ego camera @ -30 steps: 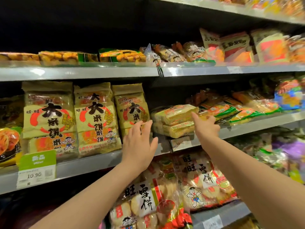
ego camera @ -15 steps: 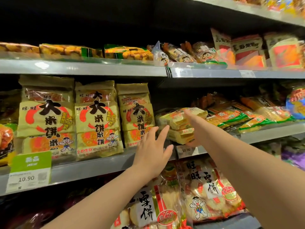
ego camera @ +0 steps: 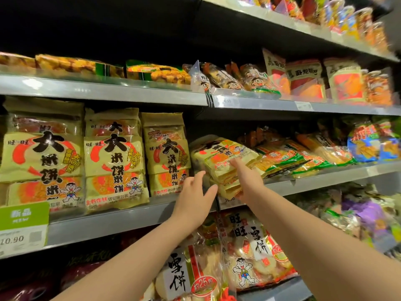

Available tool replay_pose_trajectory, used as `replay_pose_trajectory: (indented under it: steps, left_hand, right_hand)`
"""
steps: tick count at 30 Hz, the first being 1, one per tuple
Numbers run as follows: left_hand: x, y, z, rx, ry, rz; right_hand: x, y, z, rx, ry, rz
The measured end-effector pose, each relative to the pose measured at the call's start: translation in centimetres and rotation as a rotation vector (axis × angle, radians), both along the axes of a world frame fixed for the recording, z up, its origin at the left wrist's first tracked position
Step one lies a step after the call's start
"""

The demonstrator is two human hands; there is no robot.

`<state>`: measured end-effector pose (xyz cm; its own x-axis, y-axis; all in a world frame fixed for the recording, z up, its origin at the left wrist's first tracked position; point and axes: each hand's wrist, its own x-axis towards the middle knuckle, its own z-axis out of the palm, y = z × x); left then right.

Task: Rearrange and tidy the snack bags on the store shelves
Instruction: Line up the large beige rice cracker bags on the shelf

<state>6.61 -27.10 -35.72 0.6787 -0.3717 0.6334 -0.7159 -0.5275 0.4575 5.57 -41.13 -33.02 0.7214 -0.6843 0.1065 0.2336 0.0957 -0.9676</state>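
Note:
Three yellow rice cracker bags point(ego camera: 115, 159) stand upright in a row on the middle shelf point(ego camera: 108, 222). To their right a stack of the same yellow bags point(ego camera: 223, 155) lies flat and tipped up at the front. My right hand point(ego camera: 247, 181) grips the front end of that stack, thumb on top and fingers below. Just left of the stack, my left hand point(ego camera: 195, 198) is open with fingers spread and holds nothing.
Green and yellow bags point(ego camera: 288, 157) lie flat right of the stack. The shelf above carries snack trays point(ego camera: 156, 72) and upright orange bags point(ego camera: 303, 79). Large clear cracker bags point(ego camera: 251, 253) stand on the shelf below. A green price tag point(ego camera: 21, 227) hangs at left.
My right hand has taken hold of the flat stack's front end and tipped it up. My left hand moved up and right toward the stack. The camera moved closer.

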Motion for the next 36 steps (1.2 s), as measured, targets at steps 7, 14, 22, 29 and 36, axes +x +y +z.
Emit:
replay_pose_trajectory:
  steps: [7, 14, 22, 29, 36]
  left_hand:
    - [-1.1, -2.8, 0.9, -0.423, 0.667, -0.249]
    - [-1.1, -4.7, 0.4, -0.667, 0.872, -0.380]
    - [-1.2, -5.6, -1.0, -0.758, 0.922, -0.390]
    - [-1.8, -7.1, -2.2, -0.740, 0.919, -0.465]
    - [-2.7, -7.1, -3.1, -0.632, 0.853, -0.506]
  right_hand:
    - [-2.7, 0.8, -1.2, 0.001, -0.081, -0.039]
    - [-5.4, 0.7, -3.7, 0.043, -0.129, -0.028]
    - [-6.5, -0.9, -5.9, 0.067, -0.182, 0.102]
    - [-7.3, -3.0, -5.9, 0.207, -0.162, 0.031]
    - [-9.4, -4.5, -7.0, 0.253, -0.213, 0.226]
